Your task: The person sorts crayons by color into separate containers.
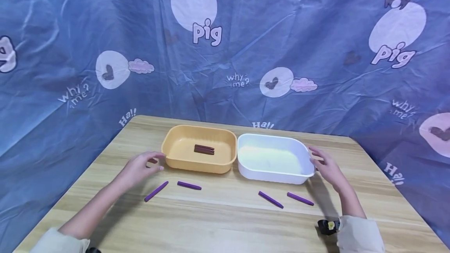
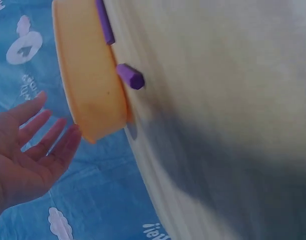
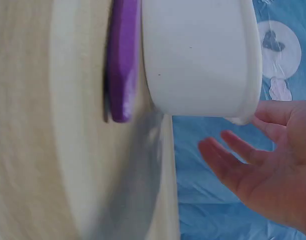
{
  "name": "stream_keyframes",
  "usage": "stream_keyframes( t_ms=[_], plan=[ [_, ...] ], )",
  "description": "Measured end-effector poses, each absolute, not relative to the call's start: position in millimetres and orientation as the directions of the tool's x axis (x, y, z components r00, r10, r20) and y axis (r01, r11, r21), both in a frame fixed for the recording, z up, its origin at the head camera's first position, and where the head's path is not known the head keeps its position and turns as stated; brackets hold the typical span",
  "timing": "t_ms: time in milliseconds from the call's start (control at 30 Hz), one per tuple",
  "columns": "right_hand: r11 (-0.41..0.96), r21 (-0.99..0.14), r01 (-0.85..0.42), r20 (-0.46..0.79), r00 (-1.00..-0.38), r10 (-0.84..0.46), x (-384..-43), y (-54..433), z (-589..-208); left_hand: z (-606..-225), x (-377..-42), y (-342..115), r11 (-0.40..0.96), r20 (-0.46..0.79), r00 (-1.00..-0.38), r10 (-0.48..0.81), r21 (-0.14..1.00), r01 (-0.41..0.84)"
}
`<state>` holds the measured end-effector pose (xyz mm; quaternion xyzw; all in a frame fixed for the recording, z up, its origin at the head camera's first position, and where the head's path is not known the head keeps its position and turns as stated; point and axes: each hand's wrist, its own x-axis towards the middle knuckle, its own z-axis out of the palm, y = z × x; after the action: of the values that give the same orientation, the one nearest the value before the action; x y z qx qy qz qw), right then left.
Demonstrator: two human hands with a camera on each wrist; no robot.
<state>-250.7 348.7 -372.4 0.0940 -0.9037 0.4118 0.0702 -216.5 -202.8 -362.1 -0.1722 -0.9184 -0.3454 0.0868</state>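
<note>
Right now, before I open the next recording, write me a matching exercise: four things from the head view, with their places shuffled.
Things:
1. Brown sticks
2. Purple sticks
3. Left hand
4. Right hand

Places:
A. At the right end of the white tub
B. On the tabletop, in front of the tubs
C. Inside the orange tub
D. At the left end of the orange tub

Pairs: 1-C, 2-B, 3-D, 4-A

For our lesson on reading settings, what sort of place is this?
Probably a makeshift tabletop workspace, perhaps for filming: a printed blue cloth hangs behind a wood-grain table, on which an orange tray sits.
</note>
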Motion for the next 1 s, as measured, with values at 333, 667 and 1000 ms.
stream_keyframes(
  t_ms=[333, 667, 1000],
  plan=[
    [0.426, -0.904, -0.033, -0.009, -0.995, -0.097, -243, 353, -383, -377, -200, -204, 0.753, 0.104, -0.946, 0.307, 0.581, 0.309],
    [0.411, -0.911, 0.01, -0.054, -0.994, -0.096, -244, 356, -382, -389, -190, -203, 0.801, 0.106, -0.931, 0.348, 0.483, 0.355],
    [0.331, -0.943, 0.006, -0.047, -0.992, -0.115, -248, 356, -387, -395, -188, -203, 0.808, 0.093, -0.928, 0.361, 0.466, 0.361]
  ],
)
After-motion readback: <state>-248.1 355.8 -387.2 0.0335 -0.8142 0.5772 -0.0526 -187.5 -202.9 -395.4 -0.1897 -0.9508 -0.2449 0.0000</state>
